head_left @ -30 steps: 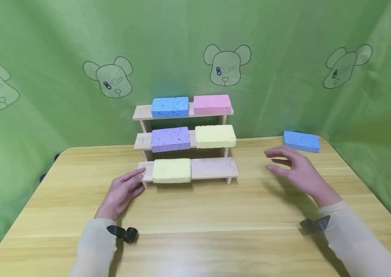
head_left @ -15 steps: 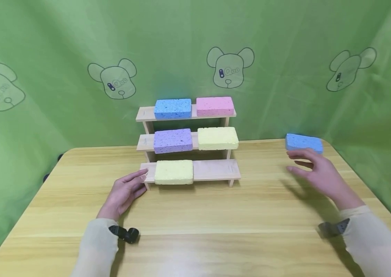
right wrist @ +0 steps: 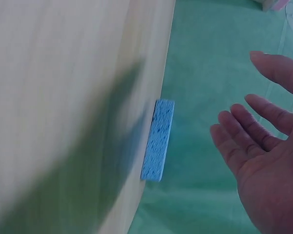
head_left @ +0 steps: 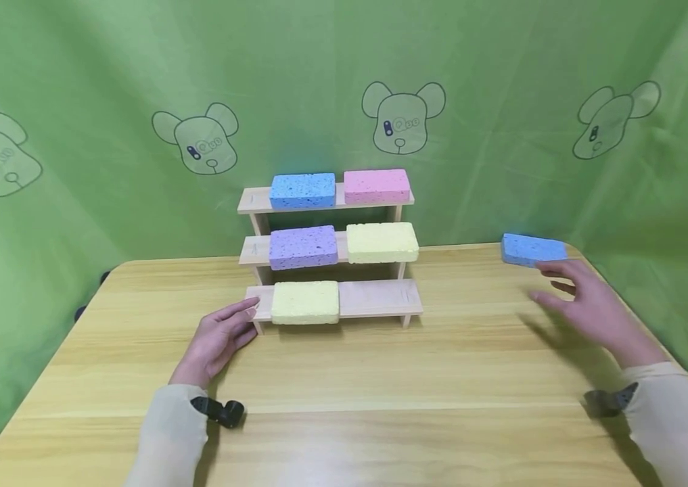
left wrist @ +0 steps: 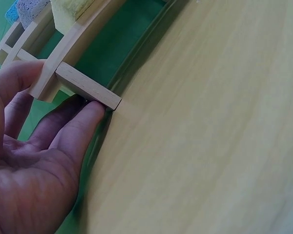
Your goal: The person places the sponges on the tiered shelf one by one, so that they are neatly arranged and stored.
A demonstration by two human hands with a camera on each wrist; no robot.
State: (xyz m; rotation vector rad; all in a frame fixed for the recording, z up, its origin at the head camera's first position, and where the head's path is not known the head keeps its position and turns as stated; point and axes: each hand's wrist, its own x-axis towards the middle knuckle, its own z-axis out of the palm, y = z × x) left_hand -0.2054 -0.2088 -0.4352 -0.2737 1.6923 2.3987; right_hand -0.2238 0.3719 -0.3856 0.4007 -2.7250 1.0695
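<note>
A three-tier wooden display rack stands on the table, with sponges on its tiers. My left hand holds the left end of the lowest tier; in the left wrist view its fingers lie against the rack's leg. On that tier sits a pale yellow sponge. Off to the right, my right hand hovers with parted, slightly bent fingers and nothing in them. Just beyond it a loose blue sponge lies at the table's back right corner, apart from the fingers in the right wrist view.
The middle tier bears a purple sponge and another pale yellow sponge. On the top tier are a blue sponge and a pink sponge. A green curtain hangs close behind the wooden table.
My right hand has moved to the right, in front of the loose blue sponge. The left hand has stayed at the rack's left end. The head view has shifted slightly.
</note>
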